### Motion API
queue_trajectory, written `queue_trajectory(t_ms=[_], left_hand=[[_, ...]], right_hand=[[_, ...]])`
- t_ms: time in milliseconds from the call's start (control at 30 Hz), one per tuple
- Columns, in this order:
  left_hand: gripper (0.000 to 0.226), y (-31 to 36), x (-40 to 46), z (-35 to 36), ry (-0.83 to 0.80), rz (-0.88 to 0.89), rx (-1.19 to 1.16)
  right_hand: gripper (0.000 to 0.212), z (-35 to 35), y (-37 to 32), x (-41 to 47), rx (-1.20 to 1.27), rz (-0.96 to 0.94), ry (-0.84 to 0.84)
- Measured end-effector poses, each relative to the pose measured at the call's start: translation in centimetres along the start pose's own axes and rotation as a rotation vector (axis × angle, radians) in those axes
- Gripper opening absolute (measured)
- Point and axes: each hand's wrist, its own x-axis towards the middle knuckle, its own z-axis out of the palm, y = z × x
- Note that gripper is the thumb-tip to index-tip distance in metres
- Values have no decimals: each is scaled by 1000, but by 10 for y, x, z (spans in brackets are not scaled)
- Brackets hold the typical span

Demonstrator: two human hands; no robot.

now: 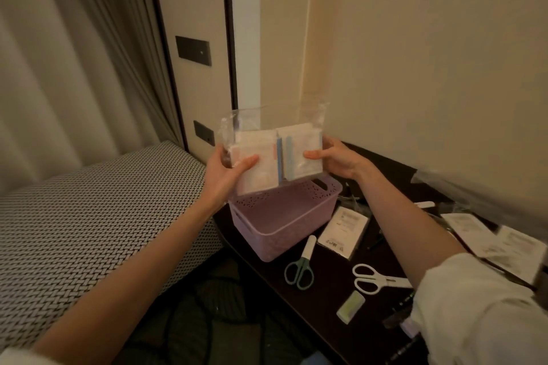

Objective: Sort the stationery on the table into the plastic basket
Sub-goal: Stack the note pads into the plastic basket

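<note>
A: What is hard to read? 
B: The right edge is smeared with motion blur: flat white packets (486, 235) on the dark bench (320, 305) lose their print, and dark objects at the bench's near corner, beside the white sleeve (474, 311), cannot be identified. The contents of the clear plastic bag (274, 154) are pale and washed out; they look like small pads or card packs with blue and pink strips down the middle, but no lettering can be made out

A: Where is the bag, and how is it held? 
B: Upright in the air, just above the lilac perforated plastic basket (281, 218), whose far rim it partly covers. The left hand (228, 173) grips its left side, thumb across the front; the right hand (335, 158) grips the right side the same way

A: And on the bench? 
B: Beside the basket lie green-handled scissors (301, 267) in a white sheath, white-handled scissors (375, 278), a white labelled packet (344, 231) and a small pale green item (350, 306). A woven-pattern cushion (89, 216) sits left of the bench
</note>
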Motion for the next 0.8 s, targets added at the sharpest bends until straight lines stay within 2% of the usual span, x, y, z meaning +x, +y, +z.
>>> queue_trajectory(t_ms=[100, 200, 367, 467, 600, 800], left_hand=[[51, -9, 3, 1, 24, 0, 19], [50, -10, 5, 4, 16, 23, 63], [57, -18, 0, 11, -38, 36, 38], [57, -22, -3, 12, -63, 49, 58], [74, -23, -1, 2, -118, 45, 189], [72, -23, -2, 0, -109, 44, 314]], right_hand=[[55, 2, 11, 8, 52, 12, 10], [63, 5, 17, 11, 110, 14, 49], [61, 15, 31, 17, 188, -33, 235], [52, 17, 41, 19, 170, -92, 310], [39, 9, 48, 21, 23, -120, 304], [54, 4, 35, 20, -160, -43, 200]])
